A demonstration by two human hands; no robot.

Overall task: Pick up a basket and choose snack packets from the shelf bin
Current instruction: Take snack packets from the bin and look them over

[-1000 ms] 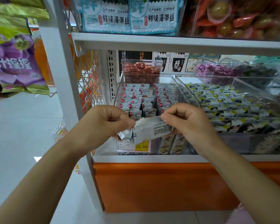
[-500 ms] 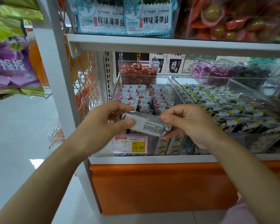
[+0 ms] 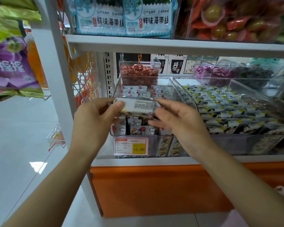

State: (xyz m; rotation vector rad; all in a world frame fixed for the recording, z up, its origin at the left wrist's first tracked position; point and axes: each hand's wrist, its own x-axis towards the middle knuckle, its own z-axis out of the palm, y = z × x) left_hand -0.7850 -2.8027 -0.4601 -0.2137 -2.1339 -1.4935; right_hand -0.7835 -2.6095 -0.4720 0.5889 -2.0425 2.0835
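Snack packet (image 3: 138, 106), a small oblong pouch of white-grey foil with a block of fine black print on its facing side, is pinched at its left end between the thumb and curled fingers of the left hand (image 3: 95, 118). At its right end the right hand (image 3: 179, 122) keeps loose, nearly straight fingers; whether the index tip touches it is unclear. Just beyond and below the fingers stands the clear plastic shelf bin (image 3: 170, 81) of cloud-printed packets, with a red-and-yellow price tag (image 3: 131, 146) on its front.

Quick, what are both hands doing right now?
Left hand: holding the snack packet.
Right hand: open, fingers loose beside the packet's end.
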